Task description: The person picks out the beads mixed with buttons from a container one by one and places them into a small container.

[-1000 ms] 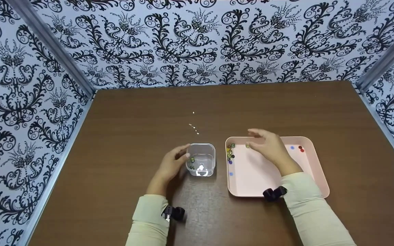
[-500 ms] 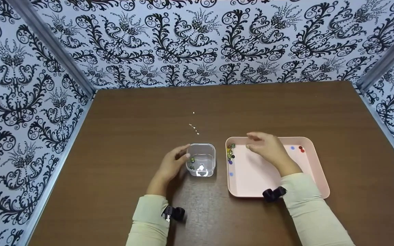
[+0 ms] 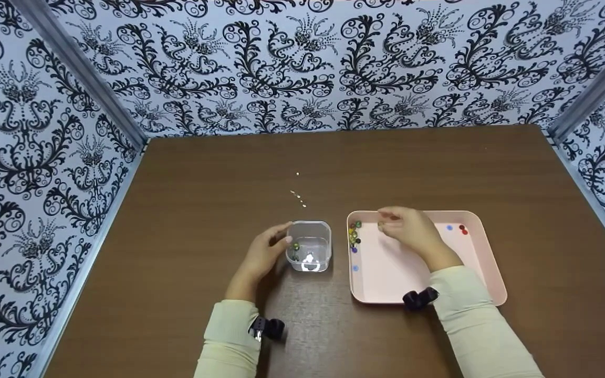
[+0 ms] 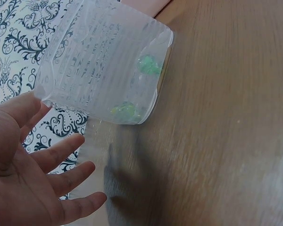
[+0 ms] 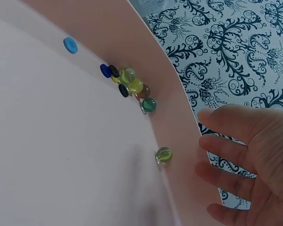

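Note:
My left hand (image 3: 261, 253) is at the left rim of a clear plastic container (image 3: 309, 245), its thumb and forefinger pinching the rim while the other fingers spread loosely in the left wrist view. Green glass marbles (image 4: 148, 64) sit inside the container. Over the far side of a pink tray (image 3: 394, 273) my right hand (image 3: 413, 231) hovers, its fingers slightly bent and holding nothing. Just by its fingertips a green-streaked marble (image 5: 164, 154) lies against the tray wall. Farther along that wall several marbles (image 5: 136, 85) are clustered with dark blue and black buttons (image 5: 105, 70).
A light blue button (image 5: 70, 45) lies apart along the tray's left side. Red pieces (image 3: 463, 229) and another blue piece (image 3: 449, 228) are at the tray's far right. Patterned walls (image 3: 302, 63) enclose the brown table (image 3: 218, 173). Black cameras are strapped to both wrists.
My right hand has moved slightly down and towards the near side, its fingers drawing a little closer together around the lone marble's spot. The left hand and container stay put.

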Action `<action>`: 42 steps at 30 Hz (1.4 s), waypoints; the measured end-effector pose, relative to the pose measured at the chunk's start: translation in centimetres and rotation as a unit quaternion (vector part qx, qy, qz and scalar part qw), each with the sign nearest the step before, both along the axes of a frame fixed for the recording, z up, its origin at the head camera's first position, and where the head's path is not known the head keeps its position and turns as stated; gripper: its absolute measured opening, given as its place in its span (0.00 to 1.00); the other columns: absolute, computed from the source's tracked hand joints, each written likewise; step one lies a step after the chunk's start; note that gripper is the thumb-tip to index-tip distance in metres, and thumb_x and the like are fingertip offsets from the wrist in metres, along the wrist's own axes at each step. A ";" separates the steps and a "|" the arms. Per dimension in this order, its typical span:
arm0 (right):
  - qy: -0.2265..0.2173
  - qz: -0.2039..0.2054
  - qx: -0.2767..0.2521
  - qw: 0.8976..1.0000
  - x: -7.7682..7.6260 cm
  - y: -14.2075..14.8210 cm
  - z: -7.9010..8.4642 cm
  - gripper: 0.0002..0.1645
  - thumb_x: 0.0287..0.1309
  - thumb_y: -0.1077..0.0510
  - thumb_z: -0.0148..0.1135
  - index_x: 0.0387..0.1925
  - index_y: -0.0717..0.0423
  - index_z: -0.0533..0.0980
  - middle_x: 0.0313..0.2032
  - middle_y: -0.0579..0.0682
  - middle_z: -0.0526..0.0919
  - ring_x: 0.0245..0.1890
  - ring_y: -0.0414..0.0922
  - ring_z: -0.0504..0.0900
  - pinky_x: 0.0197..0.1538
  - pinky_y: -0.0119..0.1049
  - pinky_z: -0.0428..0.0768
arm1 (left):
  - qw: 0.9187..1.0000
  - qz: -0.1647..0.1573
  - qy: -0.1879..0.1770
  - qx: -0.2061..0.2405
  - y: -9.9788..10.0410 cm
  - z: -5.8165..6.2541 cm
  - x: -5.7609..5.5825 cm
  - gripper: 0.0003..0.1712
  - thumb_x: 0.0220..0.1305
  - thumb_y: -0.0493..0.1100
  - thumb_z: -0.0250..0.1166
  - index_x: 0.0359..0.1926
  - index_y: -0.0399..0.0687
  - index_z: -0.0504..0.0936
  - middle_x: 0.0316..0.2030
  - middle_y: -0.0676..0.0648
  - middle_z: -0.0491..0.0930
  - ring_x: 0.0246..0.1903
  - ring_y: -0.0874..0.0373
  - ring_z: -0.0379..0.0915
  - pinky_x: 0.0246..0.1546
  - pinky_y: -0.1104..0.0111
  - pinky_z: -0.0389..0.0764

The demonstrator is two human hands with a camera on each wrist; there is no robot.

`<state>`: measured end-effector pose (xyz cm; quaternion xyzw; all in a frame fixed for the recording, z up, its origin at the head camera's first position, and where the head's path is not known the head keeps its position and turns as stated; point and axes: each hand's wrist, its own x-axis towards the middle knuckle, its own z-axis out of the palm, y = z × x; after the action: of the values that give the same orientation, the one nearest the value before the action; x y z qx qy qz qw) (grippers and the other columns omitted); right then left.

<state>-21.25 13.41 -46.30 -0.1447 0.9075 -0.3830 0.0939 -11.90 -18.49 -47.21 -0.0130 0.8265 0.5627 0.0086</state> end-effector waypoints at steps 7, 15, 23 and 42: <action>-0.013 0.006 -0.011 1.000 0.0 0.1 -0.1 0.25 0.56 0.58 0.66 0.55 0.62 0.77 0.50 0.62 0.82 0.49 0.55 0.83 0.56 0.50 0.77 | 1.000 -0.001 0.002 0.004 0.0 0.1 0.0 0.22 0.66 0.35 0.59 0.60 0.33 0.74 0.57 0.33 0.76 0.60 0.41 0.70 0.64 0.52 0.66; -0.018 0.001 -0.009 1.000 -0.2 0.1 -0.2 0.25 0.56 0.58 0.66 0.56 0.61 0.77 0.51 0.63 0.81 0.50 0.57 0.82 0.57 0.51 0.76 | 1.000 0.001 0.000 0.004 0.0 0.1 0.0 0.22 0.66 0.36 0.59 0.60 0.33 0.74 0.56 0.33 0.76 0.60 0.41 0.70 0.64 0.52 0.66; 0.000 0.011 0.002 1.000 -0.6 0.1 -0.5 0.24 0.56 0.58 0.66 0.54 0.61 0.78 0.50 0.62 0.82 0.49 0.57 0.82 0.57 0.52 0.75 | 1.000 0.005 -0.001 0.003 -0.1 0.1 0.0 0.22 0.66 0.36 0.60 0.60 0.34 0.74 0.57 0.33 0.76 0.60 0.40 0.69 0.64 0.52 0.65; 0.021 0.040 0.064 0.997 -0.8 -0.1 -0.7 0.23 0.55 0.57 0.66 0.53 0.60 0.79 0.46 0.59 0.84 0.49 0.58 0.81 0.55 0.53 0.75 | 1.000 0.005 -0.008 0.010 0.0 -0.1 0.0 0.22 0.66 0.37 0.60 0.61 0.35 0.74 0.57 0.33 0.76 0.60 0.40 0.69 0.65 0.51 0.65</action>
<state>-22.06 13.34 -47.01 -0.1825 0.9254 -0.3170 0.0994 -11.92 -18.51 -47.36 -0.0217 0.8208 0.5706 0.0128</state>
